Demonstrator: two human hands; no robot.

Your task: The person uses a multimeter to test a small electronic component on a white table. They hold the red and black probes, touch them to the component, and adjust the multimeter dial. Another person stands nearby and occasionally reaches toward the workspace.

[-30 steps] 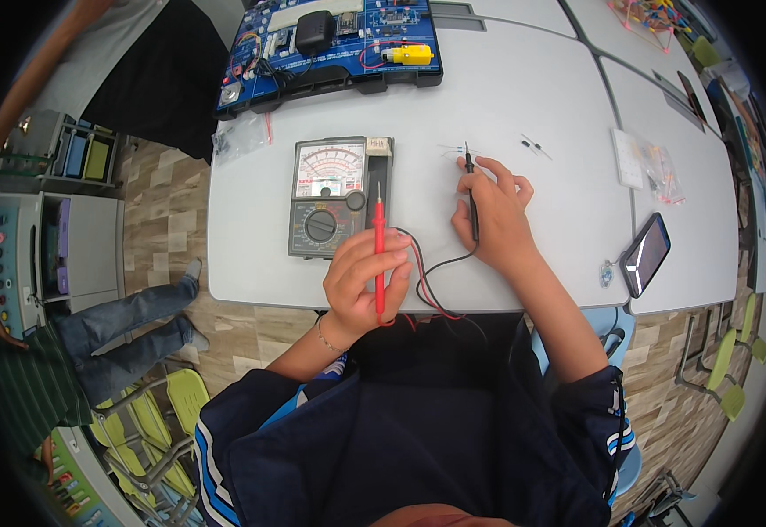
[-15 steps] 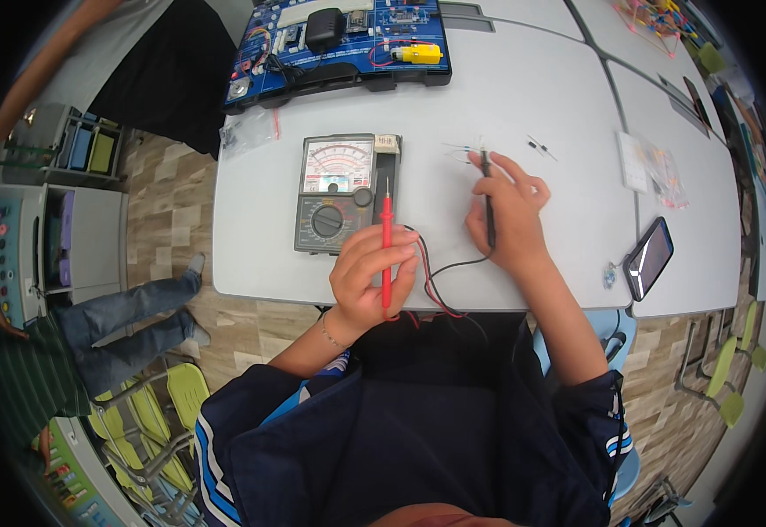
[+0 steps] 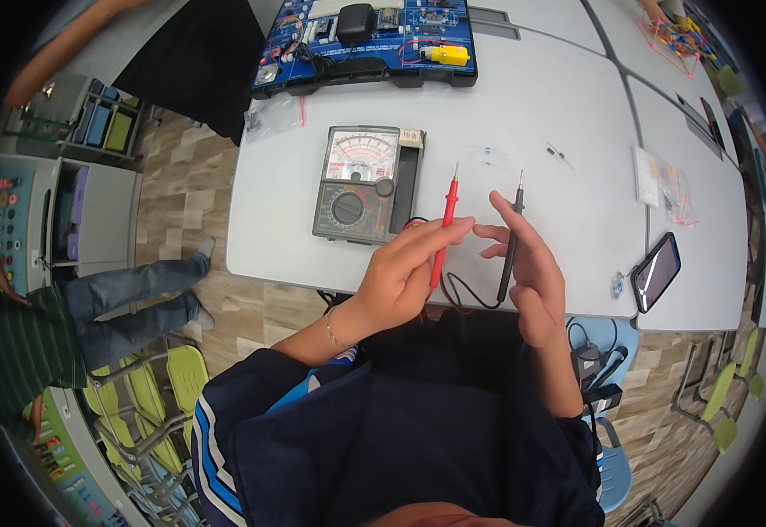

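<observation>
My left hand (image 3: 405, 272) grips a red test probe (image 3: 444, 224), its metal tip pointing up and away from me. Close beside it, my right hand (image 3: 536, 281) holds a black test probe (image 3: 511, 246) among its fingers, also tip upward; the forefinger is stretched out. Neither tip touches a part. An analog multimeter (image 3: 348, 208) with a needle scale and round dial lies left of the hands. Beyond the probe tips are small resistors (image 3: 488, 151) with thin leads. Farther right lie small dark diode-like parts (image 3: 560, 155). Leads from the probes run below my hands.
A blue electronics kit case (image 3: 374, 53) stands at the back. Plastic bags (image 3: 273, 119) lie in front of it. On the right are a phone (image 3: 657, 272), a white strip (image 3: 645, 176) and another bag (image 3: 677, 198). People are at the left.
My right hand has drawn back toward me from the resistors, bringing the black probe along. My left hand has moved right with the red probe, so both probes now stand near each other.
</observation>
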